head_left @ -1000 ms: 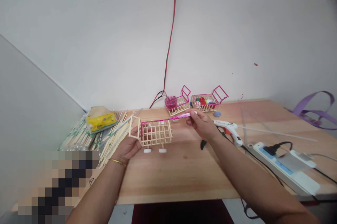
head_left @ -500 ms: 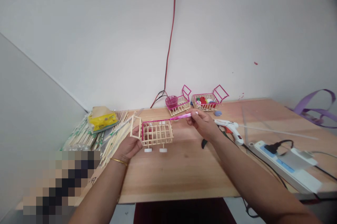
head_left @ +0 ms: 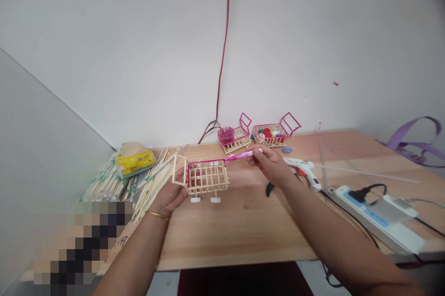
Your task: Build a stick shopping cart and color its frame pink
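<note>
A small cart built of pale wooden sticks [head_left: 207, 178] stands on the wooden table [head_left: 243, 226] on white wheels, its top rim coloured pink. My left hand [head_left: 172, 195] grips its left end by the handle frame. My right hand [head_left: 271, 164] pinches a pink marker [head_left: 241, 156], whose tip touches the cart's top right rim.
Two finished pink-rimmed stick carts [head_left: 276, 132] stand by the wall, one with coloured caps, one [head_left: 234, 137] with a pink cup. A white glue gun [head_left: 304, 169] and a power strip [head_left: 375, 215] lie to the right. Bundles of sticks [head_left: 139, 182] and a yellow packet [head_left: 135, 158] lie left.
The view has shifted slightly. Both hands and the cart stay almost still, with the marker tip edging along the rim.
</note>
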`<action>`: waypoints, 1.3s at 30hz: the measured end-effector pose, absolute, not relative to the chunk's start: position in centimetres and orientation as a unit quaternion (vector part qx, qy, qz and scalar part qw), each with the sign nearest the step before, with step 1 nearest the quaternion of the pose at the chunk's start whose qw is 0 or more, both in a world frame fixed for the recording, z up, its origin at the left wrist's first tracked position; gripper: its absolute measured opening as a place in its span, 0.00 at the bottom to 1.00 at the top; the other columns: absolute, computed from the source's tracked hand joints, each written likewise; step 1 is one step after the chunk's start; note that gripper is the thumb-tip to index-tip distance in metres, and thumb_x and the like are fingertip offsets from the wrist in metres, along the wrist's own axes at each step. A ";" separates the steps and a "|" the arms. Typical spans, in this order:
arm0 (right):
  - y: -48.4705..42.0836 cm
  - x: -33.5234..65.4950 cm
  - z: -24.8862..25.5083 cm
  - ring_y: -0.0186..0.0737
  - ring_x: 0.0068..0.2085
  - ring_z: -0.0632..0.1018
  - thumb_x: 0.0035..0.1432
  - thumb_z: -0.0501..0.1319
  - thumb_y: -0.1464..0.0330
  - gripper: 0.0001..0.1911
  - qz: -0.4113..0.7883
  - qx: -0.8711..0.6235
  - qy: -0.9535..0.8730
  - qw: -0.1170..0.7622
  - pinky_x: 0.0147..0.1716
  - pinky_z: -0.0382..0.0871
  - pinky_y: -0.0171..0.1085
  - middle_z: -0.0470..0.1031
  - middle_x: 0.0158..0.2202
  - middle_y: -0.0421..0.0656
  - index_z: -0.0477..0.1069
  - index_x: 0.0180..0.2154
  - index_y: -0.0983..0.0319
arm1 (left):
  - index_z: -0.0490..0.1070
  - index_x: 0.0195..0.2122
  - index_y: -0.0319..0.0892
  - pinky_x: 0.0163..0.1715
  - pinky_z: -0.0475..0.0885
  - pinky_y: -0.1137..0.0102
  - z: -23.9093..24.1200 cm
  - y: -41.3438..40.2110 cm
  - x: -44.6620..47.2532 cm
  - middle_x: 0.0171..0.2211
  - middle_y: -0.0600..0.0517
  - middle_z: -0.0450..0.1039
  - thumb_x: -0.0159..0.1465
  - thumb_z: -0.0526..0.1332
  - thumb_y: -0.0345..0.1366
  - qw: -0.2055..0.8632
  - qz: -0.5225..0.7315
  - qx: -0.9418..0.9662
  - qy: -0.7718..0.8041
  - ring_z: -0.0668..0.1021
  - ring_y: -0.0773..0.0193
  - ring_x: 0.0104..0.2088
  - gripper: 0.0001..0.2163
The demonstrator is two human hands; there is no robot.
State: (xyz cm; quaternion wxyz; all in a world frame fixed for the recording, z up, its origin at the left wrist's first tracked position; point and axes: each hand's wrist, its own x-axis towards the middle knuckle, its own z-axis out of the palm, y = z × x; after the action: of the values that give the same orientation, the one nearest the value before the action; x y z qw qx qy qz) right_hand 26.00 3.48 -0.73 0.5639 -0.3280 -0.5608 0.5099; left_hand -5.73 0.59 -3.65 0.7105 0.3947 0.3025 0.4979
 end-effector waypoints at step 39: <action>2.2 27.2 0.9 0.36 0.31 0.77 0.66 0.58 0.59 0.13 0.312 -0.348 -0.732 0.495 0.33 0.72 0.35 0.77 0.30 0.42 0.76 0.43 0.59 | 0.72 0.54 0.42 0.43 0.78 0.63 -2.3 -0.4 -5.7 0.46 0.43 0.79 0.56 0.72 0.36 0.685 0.491 0.435 0.317 0.82 0.53 0.44 0.24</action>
State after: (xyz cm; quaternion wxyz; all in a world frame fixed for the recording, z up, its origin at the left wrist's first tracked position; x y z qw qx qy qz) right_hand 27.18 2.21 0.90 0.4955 -0.3483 -0.7322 0.3115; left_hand -5.71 -0.36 -2.27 0.6847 0.4348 0.3173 0.4914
